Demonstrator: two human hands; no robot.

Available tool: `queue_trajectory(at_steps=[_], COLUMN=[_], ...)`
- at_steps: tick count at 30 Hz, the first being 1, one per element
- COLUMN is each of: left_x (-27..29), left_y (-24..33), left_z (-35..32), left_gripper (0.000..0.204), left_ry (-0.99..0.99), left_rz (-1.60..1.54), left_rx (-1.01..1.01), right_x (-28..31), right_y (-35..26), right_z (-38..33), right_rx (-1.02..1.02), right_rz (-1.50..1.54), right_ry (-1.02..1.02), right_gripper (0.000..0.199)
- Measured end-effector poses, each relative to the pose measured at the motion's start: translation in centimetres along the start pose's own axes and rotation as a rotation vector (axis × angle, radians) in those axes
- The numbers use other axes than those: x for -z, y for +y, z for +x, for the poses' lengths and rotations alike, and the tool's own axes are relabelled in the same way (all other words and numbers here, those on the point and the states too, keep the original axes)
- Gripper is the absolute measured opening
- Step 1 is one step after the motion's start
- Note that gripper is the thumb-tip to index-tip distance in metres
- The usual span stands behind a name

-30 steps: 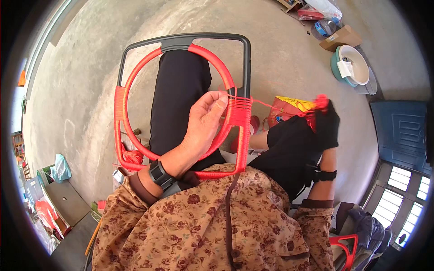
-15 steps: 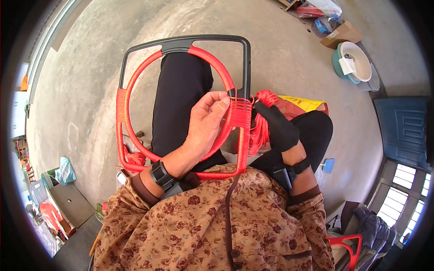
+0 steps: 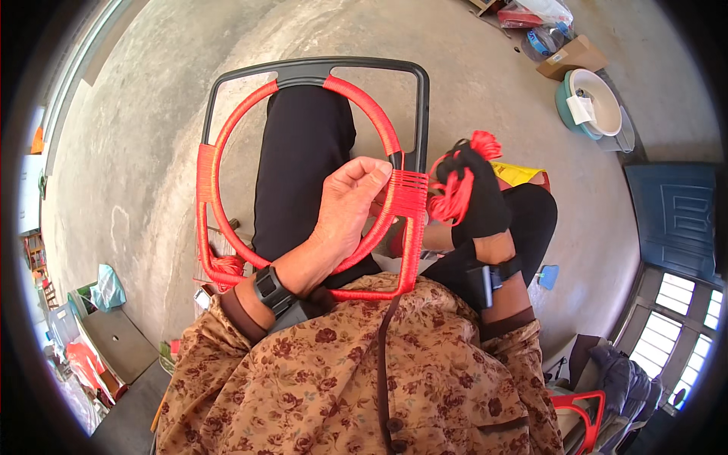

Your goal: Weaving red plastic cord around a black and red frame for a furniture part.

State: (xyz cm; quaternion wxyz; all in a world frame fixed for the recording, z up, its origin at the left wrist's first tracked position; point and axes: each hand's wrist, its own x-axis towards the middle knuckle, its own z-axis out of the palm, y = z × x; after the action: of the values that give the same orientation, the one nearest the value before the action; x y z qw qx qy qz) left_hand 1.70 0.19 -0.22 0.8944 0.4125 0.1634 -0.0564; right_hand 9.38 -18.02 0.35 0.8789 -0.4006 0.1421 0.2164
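Note:
On my lap rests a black rectangular frame [image 3: 356, 64] with a round ring inside it, much of both wrapped in red cord. My bare left hand [image 3: 340, 203] pinches the ring's right side, thumb on top, beside the joint [image 3: 409, 193] where cord spans ring and outer bar. Cord strands there lie side by side with small gaps at the top. My right hand [image 3: 483, 203], in a black glove, is closed around a bundle of red cord [image 3: 453, 199], to the right of the frame and apart from it. Another red cord bundle [image 3: 227, 265] lies at the frame's lower left.
A yellow and red bag [image 3: 522, 174] lies beyond my right knee. Stacked basins [image 3: 595, 102], a cardboard box [image 3: 574, 56] and a big plastic bottle [image 3: 541, 44] stand at the far right. At lower right is a red frame [image 3: 588, 415] by dark clothing [image 3: 622, 375].
My right hand has moved right, away from the frame, with the cord bundle. The frame has shifted slightly right, and my left hand stays on it.

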Motion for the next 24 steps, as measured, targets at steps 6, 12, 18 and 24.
queue_trajectory(at_steps=[6, 12, 18, 24], left_x=[-0.1, 0.0, 0.2, 0.2], left_y=[0.0, 0.1, -0.3, -0.6], left_z=[0.0, 0.0, -0.3, -0.6], left_gripper=[0.013, 0.015, 0.014, 0.013], left_ry=[0.009, 0.007, -0.030, -0.031], left_rz=[0.050, 0.090, 0.163, 0.137], left_rx=[0.012, 0.029, 0.068, 0.039], right_x=[-1.8, -1.8, -0.7, -0.9], right_y=[-0.4, -0.2, -0.5, 0.2], right_z=[-0.2, -1.7, -2.0, -3.0], right_rx=[-0.011, -0.075, -0.089, -0.038], right_rz=[-0.769, -0.839, -0.833, -0.828], right_ry=[-0.220, -0.191, -0.236, -0.160], right_gripper=[0.022, 0.016, 0.019, 0.020])
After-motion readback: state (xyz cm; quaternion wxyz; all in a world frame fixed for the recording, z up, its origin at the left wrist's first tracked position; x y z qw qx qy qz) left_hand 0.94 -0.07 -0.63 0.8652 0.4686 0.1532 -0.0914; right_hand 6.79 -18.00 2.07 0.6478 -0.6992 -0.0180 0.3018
